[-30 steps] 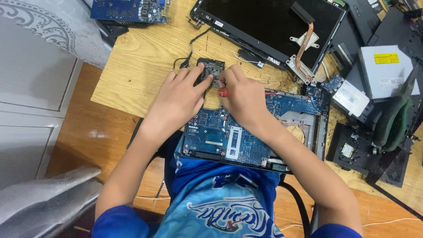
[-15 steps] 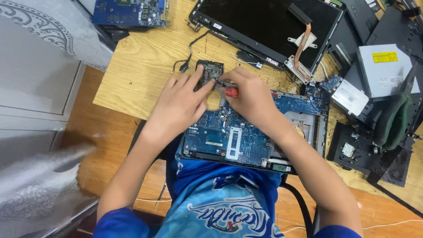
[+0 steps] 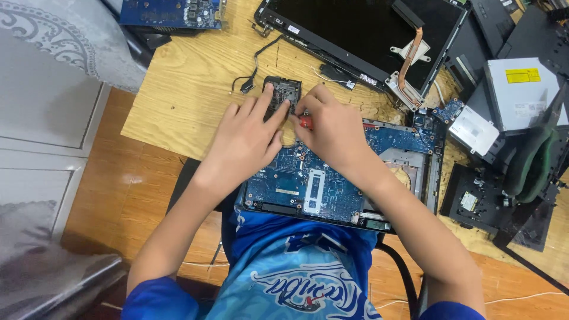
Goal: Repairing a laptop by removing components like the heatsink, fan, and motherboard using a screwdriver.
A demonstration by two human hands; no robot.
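A blue laptop motherboard point(image 3: 308, 186) in its black base lies at the near edge of a wooden table point(image 3: 184, 77). My left hand point(image 3: 246, 139) rests flat on the board's far left corner, fingertips touching a small black fan part point(image 3: 284, 90). My right hand point(image 3: 332, 130) is closed around a red-handled screwdriver point(image 3: 305, 121), its tip hidden between the two hands.
A black laptop screen panel point(image 3: 355, 29) with a copper heat pipe point(image 3: 409, 56) lies at the back. A silver optical drive point(image 3: 518, 92) and black laptop parts point(image 3: 492, 201) crowd the right. Another blue circuit board point(image 3: 172, 12) sits at the far left. A thin black cable point(image 3: 252, 77) lies loose.
Both hands stay at the board's far left corner. My right hand has shifted slightly left with the screwdriver; the view has drifted a little.
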